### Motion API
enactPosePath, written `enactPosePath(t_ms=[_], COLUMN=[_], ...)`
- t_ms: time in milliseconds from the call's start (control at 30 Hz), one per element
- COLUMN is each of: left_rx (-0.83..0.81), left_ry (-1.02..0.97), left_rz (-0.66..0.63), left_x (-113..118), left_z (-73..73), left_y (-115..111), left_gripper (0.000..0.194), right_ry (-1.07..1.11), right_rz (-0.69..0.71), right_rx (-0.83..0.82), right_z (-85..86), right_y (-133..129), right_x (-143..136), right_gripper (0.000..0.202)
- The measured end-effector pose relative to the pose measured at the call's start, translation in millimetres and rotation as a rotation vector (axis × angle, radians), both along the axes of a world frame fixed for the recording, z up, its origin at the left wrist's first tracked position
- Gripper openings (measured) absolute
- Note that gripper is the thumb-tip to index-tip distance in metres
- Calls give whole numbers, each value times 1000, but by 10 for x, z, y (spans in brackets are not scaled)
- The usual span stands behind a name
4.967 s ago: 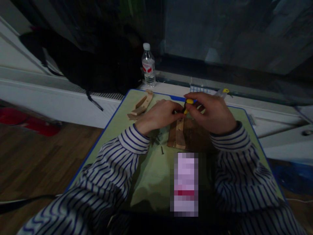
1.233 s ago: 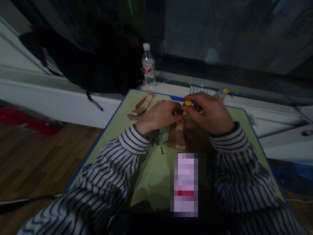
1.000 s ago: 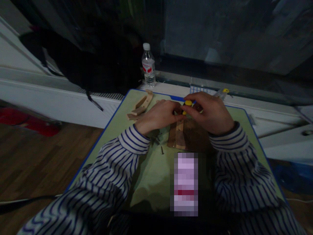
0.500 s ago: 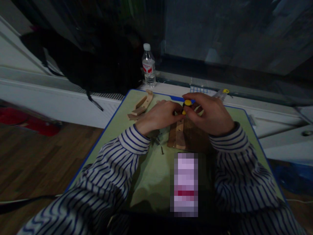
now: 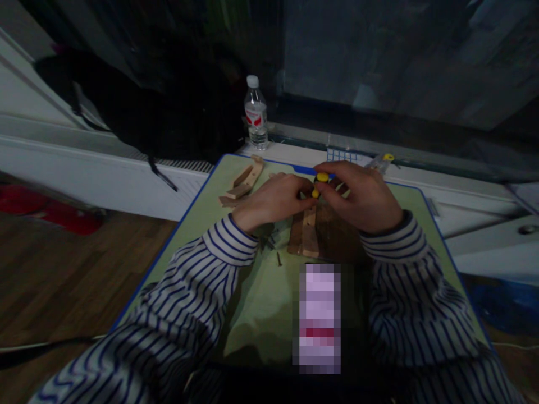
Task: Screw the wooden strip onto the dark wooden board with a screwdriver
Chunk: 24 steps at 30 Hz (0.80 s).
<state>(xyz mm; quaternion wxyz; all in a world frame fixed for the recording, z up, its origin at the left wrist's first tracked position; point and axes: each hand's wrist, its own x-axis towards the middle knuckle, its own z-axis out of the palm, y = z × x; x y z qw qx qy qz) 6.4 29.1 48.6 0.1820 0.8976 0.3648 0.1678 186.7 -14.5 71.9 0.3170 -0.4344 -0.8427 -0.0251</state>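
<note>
My right hand [image 5: 362, 193] is closed around a short yellow-and-black screwdriver [image 5: 322, 177], gripping its handle from the right with thumb and fingers. From the other side, my left hand [image 5: 278, 197] has its fingertips pinched together at the screwdriver's lower end; what they hold is hidden. Below the fingertips, a light wooden piece with holes [image 5: 310, 238] lies on a dark brown wooden board [image 5: 337, 230]. Several screws [image 5: 269, 240] are scattered by my left wrist, with a single screw [image 5: 278, 258] lying nearer to me.
Light wooden parts [image 5: 244, 182] lie at the table's back left. A water bottle [image 5: 256, 120] stands on the sill behind the green table [image 5: 261, 314]. A clear item with a yellow end [image 5: 383, 161] is at the back right. A phone with a blurred screen [image 5: 320, 308] lies in front.
Both hands stay in place around the screwdriver, whose yellow handle end has shifted very slightly left. Nothing else has visibly moved.
</note>
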Motion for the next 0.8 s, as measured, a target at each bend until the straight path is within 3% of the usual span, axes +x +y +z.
enactPosePath(t_ms=[800], left_rx=[-11], left_ry=[-23], left_rz=[23], left_x=[-16], left_z=[51], left_y=[-14], left_gripper=[28], right_ry=[-22], right_rz=[-53], right_rx=[-1], right_z=[15], right_y=[17], right_x=[16], right_gripper=[26])
